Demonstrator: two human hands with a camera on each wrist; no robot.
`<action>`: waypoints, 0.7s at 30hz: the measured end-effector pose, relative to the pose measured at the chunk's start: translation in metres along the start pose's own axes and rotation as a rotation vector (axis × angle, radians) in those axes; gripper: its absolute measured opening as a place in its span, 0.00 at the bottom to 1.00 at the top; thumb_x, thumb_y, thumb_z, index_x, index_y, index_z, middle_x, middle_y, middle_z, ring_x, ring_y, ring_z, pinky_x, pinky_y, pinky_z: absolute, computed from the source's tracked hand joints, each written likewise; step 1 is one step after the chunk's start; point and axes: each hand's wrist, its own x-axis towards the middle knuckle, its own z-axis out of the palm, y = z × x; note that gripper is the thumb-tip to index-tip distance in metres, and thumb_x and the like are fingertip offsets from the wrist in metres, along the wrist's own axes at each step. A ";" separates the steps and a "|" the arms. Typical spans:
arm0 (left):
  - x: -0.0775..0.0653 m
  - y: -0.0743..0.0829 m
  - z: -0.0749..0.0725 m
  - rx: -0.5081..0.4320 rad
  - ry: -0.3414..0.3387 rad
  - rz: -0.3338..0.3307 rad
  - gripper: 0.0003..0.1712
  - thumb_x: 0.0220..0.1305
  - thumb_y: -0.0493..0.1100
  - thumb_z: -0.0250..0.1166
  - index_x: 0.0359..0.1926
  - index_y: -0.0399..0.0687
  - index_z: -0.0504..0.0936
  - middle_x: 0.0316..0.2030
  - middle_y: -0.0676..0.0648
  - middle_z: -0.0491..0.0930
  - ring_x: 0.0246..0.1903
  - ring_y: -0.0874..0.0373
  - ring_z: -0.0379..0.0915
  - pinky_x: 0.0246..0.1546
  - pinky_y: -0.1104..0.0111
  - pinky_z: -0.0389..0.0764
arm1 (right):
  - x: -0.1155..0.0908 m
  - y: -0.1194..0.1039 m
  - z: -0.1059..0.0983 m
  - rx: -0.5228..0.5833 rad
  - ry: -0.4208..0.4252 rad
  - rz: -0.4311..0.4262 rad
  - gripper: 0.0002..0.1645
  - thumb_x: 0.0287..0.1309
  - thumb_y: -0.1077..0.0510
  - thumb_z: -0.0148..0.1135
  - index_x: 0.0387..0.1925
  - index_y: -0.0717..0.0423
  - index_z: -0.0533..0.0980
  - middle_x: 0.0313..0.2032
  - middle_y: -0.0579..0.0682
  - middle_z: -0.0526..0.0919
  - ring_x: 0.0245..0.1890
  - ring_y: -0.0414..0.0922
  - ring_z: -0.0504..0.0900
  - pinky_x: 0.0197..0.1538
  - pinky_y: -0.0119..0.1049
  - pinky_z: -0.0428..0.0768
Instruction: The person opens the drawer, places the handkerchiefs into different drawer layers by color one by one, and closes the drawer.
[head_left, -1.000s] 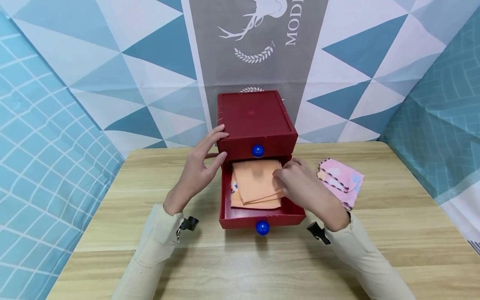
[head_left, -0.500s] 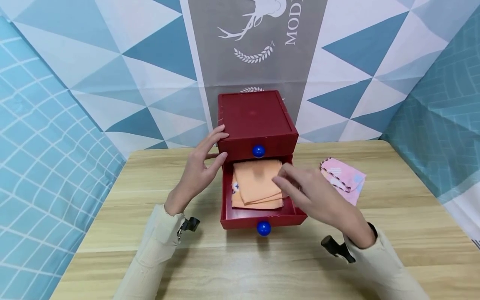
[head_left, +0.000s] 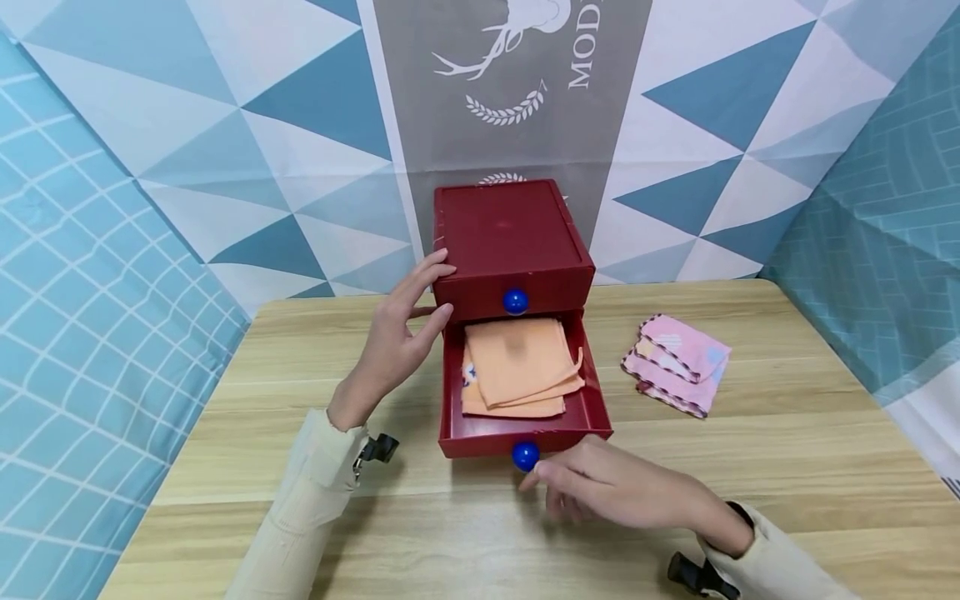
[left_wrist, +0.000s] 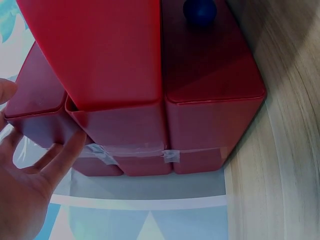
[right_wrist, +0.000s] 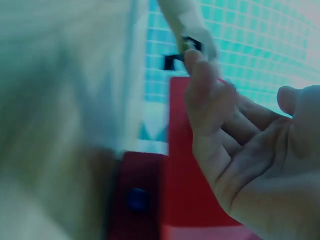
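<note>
A dark red drawer cabinet (head_left: 510, 229) stands at the back of the table, with a lower drawer (head_left: 480, 447) pulled out toward me. Folded orange cloths (head_left: 521, 362) lie in that drawer, one corner sticking up at the right. My left hand (head_left: 393, 333) touches the cabinet's left side near its top front corner, fingers spread. In the left wrist view, its fingers (left_wrist: 65, 155) reach along the top section. My right hand (head_left: 615, 487) is in front of the drawer, fingertips right by its blue knob (head_left: 526, 456). Loosely bent fingers (right_wrist: 207, 100) show in the right wrist view, holding nothing.
A folded pink cloth (head_left: 682, 362) with a striped edge lies on the wooden table (head_left: 795, 400), right of the cabinet. Another blue knob (head_left: 516, 302) marks the shut top drawer. A patterned backdrop (head_left: 315, 125) hangs close behind the cabinet.
My right hand has let go of the orange cloth, risen off it and come down toward me to the drawer's knob. The left hand has stayed at the cabinet.
</note>
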 end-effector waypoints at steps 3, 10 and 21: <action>0.000 0.000 0.000 0.002 0.007 0.005 0.28 0.65 0.33 0.64 0.66 0.43 0.72 0.72 0.43 0.63 0.67 0.51 0.65 0.42 0.52 0.86 | 0.007 0.015 0.010 0.109 -0.086 0.020 0.27 0.80 0.48 0.35 0.56 0.52 0.79 0.26 0.44 0.85 0.17 0.39 0.75 0.26 0.27 0.75; -0.002 -0.008 0.001 0.013 0.015 0.010 0.30 0.66 0.37 0.65 0.68 0.53 0.72 0.73 0.53 0.62 0.68 0.57 0.63 0.42 0.56 0.86 | 0.028 0.038 0.023 0.494 -0.264 0.023 0.33 0.80 0.45 0.30 0.61 0.61 0.74 0.25 0.65 0.79 0.12 0.37 0.66 0.12 0.27 0.59; -0.001 -0.008 0.001 0.008 0.018 0.022 0.29 0.66 0.37 0.64 0.68 0.53 0.72 0.73 0.53 0.62 0.68 0.57 0.63 0.43 0.57 0.86 | 0.050 0.060 0.032 0.922 -0.449 -0.085 0.41 0.78 0.40 0.17 0.67 0.64 0.65 0.31 0.42 0.82 0.19 0.34 0.76 0.19 0.24 0.69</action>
